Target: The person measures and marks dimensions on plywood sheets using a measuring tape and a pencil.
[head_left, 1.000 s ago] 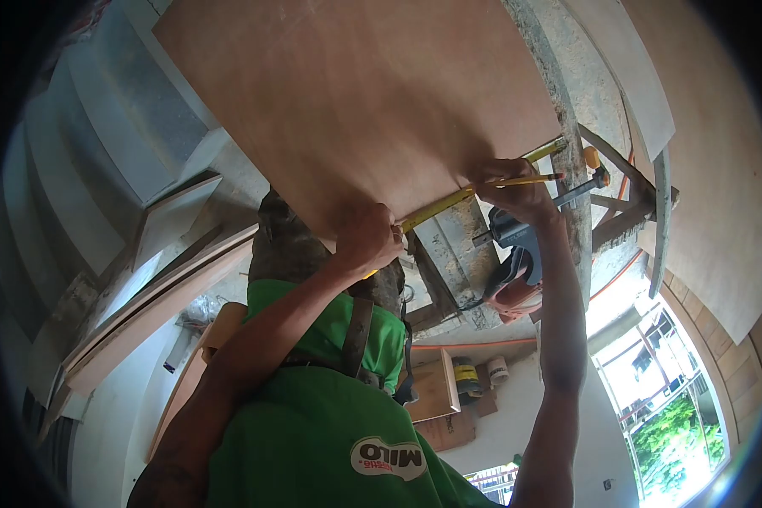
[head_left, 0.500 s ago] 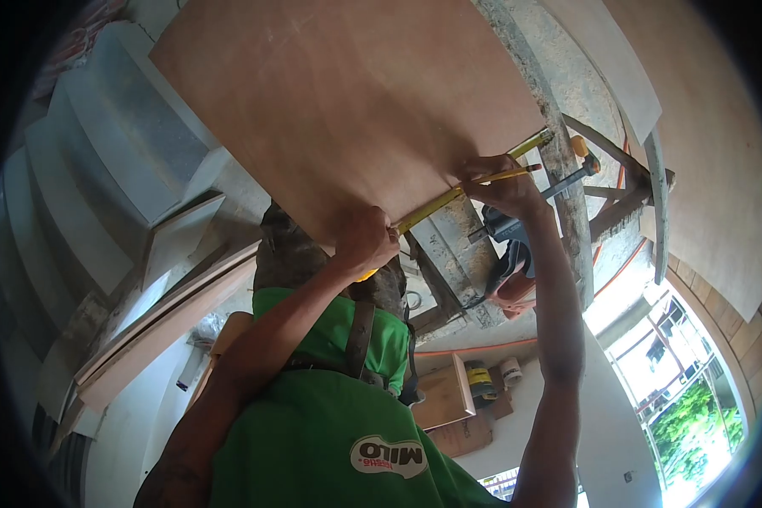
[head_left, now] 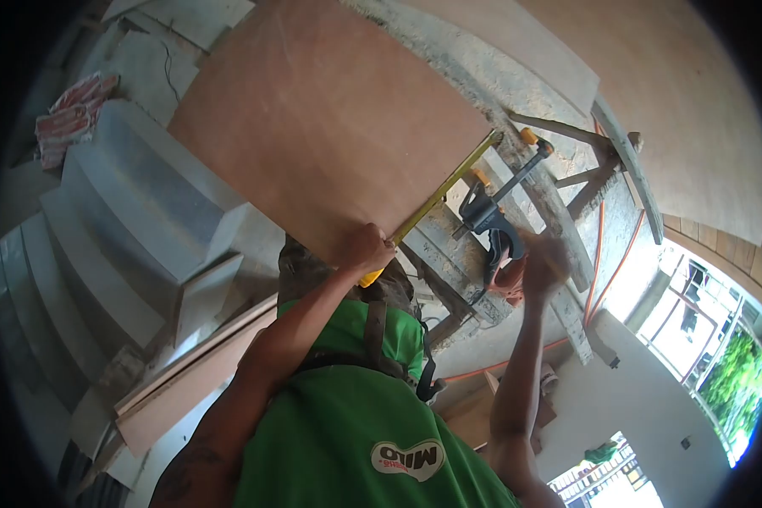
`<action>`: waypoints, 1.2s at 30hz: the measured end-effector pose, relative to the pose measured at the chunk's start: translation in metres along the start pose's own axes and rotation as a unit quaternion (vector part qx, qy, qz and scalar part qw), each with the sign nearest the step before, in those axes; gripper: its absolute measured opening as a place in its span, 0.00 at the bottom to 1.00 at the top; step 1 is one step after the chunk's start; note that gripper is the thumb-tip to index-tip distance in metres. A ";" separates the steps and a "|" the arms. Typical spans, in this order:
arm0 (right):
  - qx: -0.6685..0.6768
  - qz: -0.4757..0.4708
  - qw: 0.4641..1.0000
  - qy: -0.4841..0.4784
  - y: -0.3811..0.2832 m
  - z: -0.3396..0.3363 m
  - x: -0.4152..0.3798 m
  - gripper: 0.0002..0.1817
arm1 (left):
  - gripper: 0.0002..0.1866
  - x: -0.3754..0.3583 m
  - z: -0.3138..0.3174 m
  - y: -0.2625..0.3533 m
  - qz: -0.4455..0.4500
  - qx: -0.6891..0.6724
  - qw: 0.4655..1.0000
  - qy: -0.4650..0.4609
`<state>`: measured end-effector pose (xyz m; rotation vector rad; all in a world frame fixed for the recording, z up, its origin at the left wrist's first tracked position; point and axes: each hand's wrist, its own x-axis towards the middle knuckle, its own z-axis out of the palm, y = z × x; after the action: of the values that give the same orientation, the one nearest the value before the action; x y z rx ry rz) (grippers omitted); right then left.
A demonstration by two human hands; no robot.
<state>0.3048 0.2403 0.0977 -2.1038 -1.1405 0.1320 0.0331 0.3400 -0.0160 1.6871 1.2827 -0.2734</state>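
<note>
My left hand (head_left: 368, 249) is closed around a yellow tape measure (head_left: 369, 278) at the near corner of a brown plywood sheet (head_left: 322, 110). The tape's yellow blade (head_left: 438, 196) runs out along the sheet's right edge to its far corner. Off to the right of the sheet, my right hand (head_left: 547, 266) is smeared by motion, and I cannot tell whether it holds anything. Between that hand and the sheet lies a dark bar clamp (head_left: 483, 213) with orange pads, resting over the wooden supports.
Rough timber (head_left: 567, 245) supports stand under and beside the sheet. A larger plywood panel (head_left: 677, 110) leans at the upper right. Pale curved steps (head_left: 144, 195) descend on the left, near stacked boards (head_left: 190, 372). An orange cord (head_left: 601, 254) trails at right.
My right hand has left the sheet's edge and moved down and right; the pencil it held no longer shows. My left hand stays on the tape measure. The view has shifted.
</note>
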 end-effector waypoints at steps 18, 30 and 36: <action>-0.058 0.444 0.874 -0.187 0.058 -0.029 -0.350 0.08 | 0.17 0.005 0.000 -0.005 -0.007 0.012 0.999 -0.041; 0.067 0.341 0.926 -0.147 0.046 0.011 -0.265 0.08 | 0.23 -0.003 -0.064 0.018 0.028 -0.256 0.966 -0.012; 0.132 0.348 0.918 -0.137 0.024 0.037 -0.235 0.11 | 0.25 -0.037 -0.107 -0.002 -0.009 -0.292 0.956 0.020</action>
<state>0.1654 0.0732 -0.0005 -2.1861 -0.4269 0.8862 -0.0218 0.4009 0.0614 1.1777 1.2534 0.1277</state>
